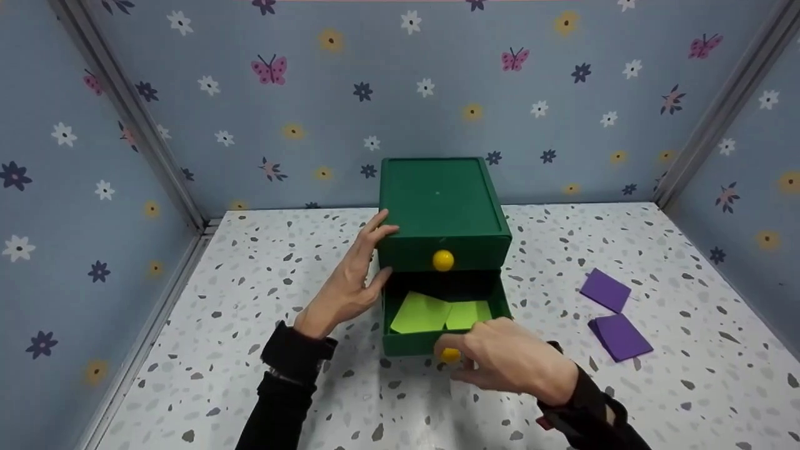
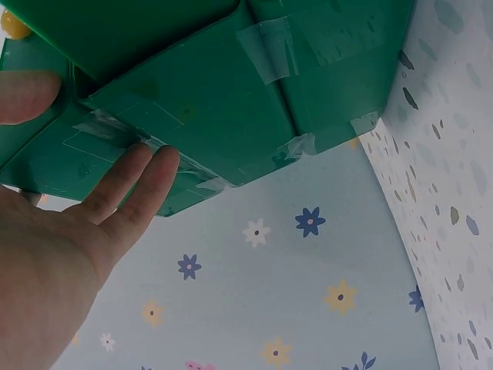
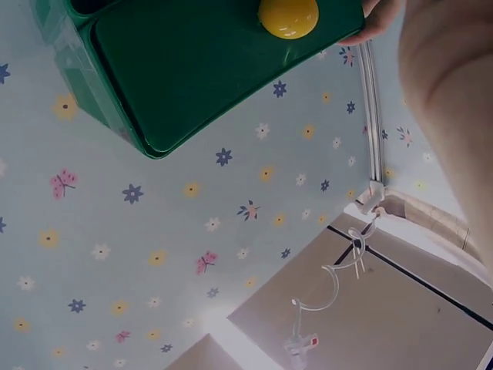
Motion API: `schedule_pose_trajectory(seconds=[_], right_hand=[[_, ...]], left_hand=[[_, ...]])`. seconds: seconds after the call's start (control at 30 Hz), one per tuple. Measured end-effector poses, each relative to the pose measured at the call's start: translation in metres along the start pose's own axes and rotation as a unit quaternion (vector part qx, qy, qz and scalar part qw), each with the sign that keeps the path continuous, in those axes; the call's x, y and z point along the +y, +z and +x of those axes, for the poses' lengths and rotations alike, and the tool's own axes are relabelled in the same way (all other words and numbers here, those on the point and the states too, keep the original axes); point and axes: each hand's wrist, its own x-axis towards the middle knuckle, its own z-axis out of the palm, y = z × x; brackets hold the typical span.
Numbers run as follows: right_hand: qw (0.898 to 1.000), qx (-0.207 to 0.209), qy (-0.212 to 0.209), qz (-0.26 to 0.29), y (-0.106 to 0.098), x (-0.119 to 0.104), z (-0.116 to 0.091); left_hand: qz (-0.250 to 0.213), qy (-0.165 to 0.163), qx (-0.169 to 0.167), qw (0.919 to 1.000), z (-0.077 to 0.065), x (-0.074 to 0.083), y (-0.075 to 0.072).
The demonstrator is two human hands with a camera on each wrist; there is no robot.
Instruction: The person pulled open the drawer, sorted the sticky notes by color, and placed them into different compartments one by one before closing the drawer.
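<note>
A green two-drawer box point(image 1: 437, 200) stands on the table, its upper drawer point(image 1: 406, 253) closed and its lower drawer point(image 1: 406, 344) pulled out. Yellow-green paper squares point(image 1: 420, 312) lie inside the lower one. With fingers spread, my left hand point(image 1: 344, 287) rests against the box's left side; the left wrist view shows its fingertips touching the taped green wall point(image 2: 192, 116). At the lower drawer's front, my right hand point(image 1: 512, 359) curls index finger and thumb around the yellow knob point(image 1: 450, 355), which they partly hide. Another yellow knob point(image 1: 443, 260) sits on the upper drawer.
Purple paper squares point(image 1: 605, 290) lie on the speckled table point(image 1: 262, 281) to the right of the box. Behind it rises a blue wall point(image 1: 437, 94) patterned with flowers and butterflies, with side walls at left and right.
</note>
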Motion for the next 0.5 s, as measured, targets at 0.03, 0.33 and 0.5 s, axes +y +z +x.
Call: schedule_pose_trajectory(seconds=[0.03,0.33,0.5], right_hand=[[1.000,0.004,0.002,-0.005,0.0013,0.0004,0.0012],[0.999,0.026,0.010,-0.038,0.0087,0.0076,0.0100],[0.998,0.042,0.005,-0.040,0.0103,0.0104,0.0110]], left_hand=[[-0.001,0.000,0.000,1.0000,-0.0001,0.0001,-0.0001],[-0.002,-0.001,0.003,1.0000,0.0008,0.0015,0.0002],[0.000,-0.005,0.001,1.0000,0.0006,0.0017,0.0001]])
